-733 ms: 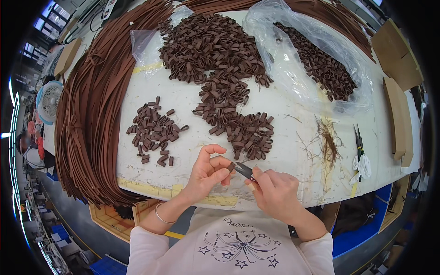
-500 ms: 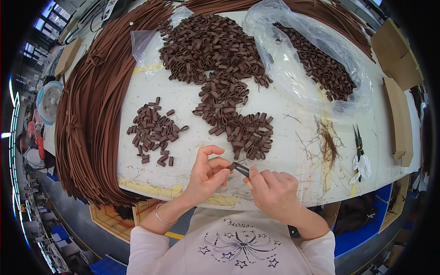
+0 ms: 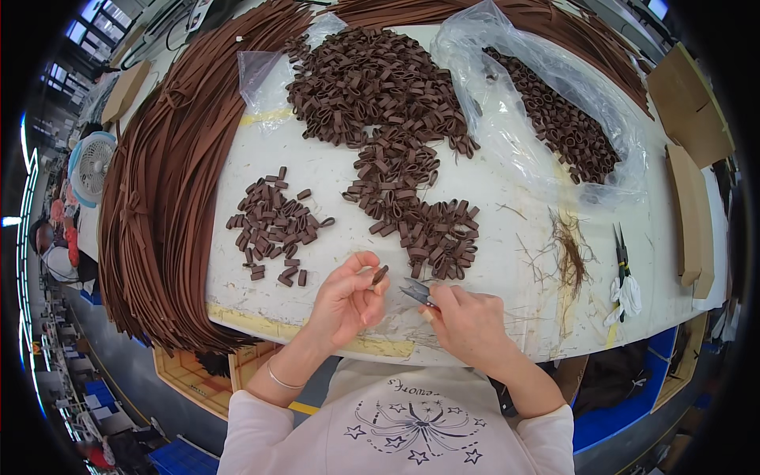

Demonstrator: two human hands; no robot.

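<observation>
My left hand (image 3: 348, 305) pinches a small dark brown strap loop (image 3: 380, 275) between its fingertips, above the front of the white table (image 3: 504, 170). Just right of it, my right hand (image 3: 467, 324) grips small dark snips (image 3: 416, 290) with the blades pointing left, a little apart from the loop. Beyond my hands lies a big heap of brown loops (image 3: 372, 83) trailing toward me, with a smaller scattered group (image 3: 277, 222) to its left. A clear plastic bag (image 3: 507, 127) at the back right holds more loops.
Long brown straps (image 3: 154, 222) cover the left side and far edge. Spare scissors with white cloth (image 3: 622, 285), loose threads (image 3: 570, 253) and cardboard pieces (image 3: 685, 99) are on the right. A fan (image 3: 93, 166) and a co-worker (image 3: 54, 257) are at far left. Wooden bins (image 3: 194, 384) stand below the table.
My left hand has drawn back leftward with the loop, lifting it away from the blades. The snips have shifted slightly left, and their blades look wider apart. The whole view has shifted slightly.
</observation>
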